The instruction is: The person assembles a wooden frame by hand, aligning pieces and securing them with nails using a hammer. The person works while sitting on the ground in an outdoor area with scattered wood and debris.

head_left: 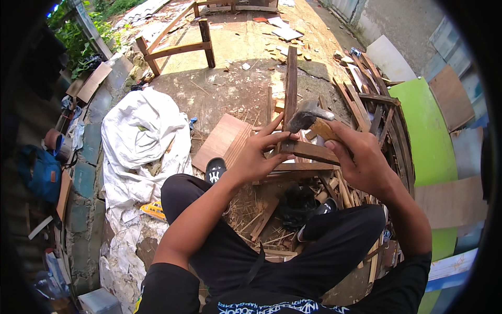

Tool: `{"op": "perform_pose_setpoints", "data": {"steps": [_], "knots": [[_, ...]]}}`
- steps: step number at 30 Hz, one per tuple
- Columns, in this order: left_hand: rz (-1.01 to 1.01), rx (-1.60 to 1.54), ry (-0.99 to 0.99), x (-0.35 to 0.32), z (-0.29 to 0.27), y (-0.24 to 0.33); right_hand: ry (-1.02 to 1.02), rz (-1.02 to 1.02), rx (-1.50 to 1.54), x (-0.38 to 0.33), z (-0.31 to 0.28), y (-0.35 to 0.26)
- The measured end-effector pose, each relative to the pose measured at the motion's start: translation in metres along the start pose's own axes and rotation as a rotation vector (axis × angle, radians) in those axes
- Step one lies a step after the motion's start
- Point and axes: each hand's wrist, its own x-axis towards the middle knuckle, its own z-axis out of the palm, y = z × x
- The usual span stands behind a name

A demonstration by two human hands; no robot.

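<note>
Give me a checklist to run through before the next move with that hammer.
1. Hammer in hand: ok; the right hand grips it by the handle, close to the head.
2. Wood steadied: ok; the left hand has its fingers at the joint of the upright post and the crosspiece.
3. Left fingers well away from the hammer head: not ok; they are close beside it.
4. Nail in position: cannot tell; too small and partly hidden.
5. Gloves on: not ok; both hands are bare.
6. Footing tidy: not ok; wood scraps lie between the legs.
</note>
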Motion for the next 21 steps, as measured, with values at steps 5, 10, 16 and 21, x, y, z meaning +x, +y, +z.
{"op": "perform_pose_setpoints", "data": {"steps": [5, 10, 16, 21], "knots": [[0.038, 0.037, -0.018, 0.002, -0.001, -0.002, 0.248, 0.026, 0.072, -0.001, -0.002, -0.011], [-0.022, -0.008, -0.012, -0.001, 0.001, -0.001, 0.111, -0.044, 0.023, -0.004, 0.005, 0.006], [0.022, 0.043, -0.028, 0.003, 0.001, -0.001, 0.208, -0.052, 0.059, -0.011, 0.016, 0.009], [-0.008, 0.032, -0.019, 0.001, 0.0, 0.004, 0.275, 0.018, 0.122, 0.002, 0.002, -0.006]]}}
